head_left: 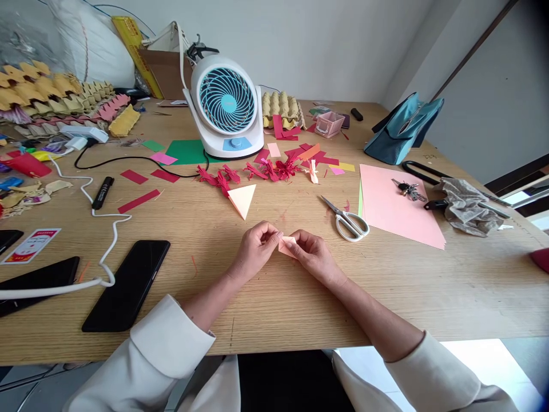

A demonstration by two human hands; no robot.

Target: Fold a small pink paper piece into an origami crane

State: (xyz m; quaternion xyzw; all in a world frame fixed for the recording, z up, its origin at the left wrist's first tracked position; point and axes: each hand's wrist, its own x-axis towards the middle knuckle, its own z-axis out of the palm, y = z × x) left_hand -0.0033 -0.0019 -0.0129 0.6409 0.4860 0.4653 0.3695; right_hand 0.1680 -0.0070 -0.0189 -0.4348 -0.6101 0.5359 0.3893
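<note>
A small piece of pale pink paper point(286, 247) is held between my two hands above the near middle of the table. My left hand point(259, 246) pinches its left corner between thumb and fingers. On the other side, my right hand point(315, 254) grips it with the thumb pressed on top. Just beyond lies a cream folded paper triangle point(242, 200). Scissors with white handles point(349, 223) rest to the right of my right hand, blades pointing away to the left. Red twisted paper pieces point(274, 170) lie in a row farther back.
A white and blue fan point(227, 103) stands at the back. Pink paper sheets point(398, 206) with keys point(409, 190) on them lie right, near a blue bag point(403, 131). Phones, including a black phone point(128, 286), and a white cable point(115, 240) occupy the left. Egg trays point(55, 97) are stacked behind.
</note>
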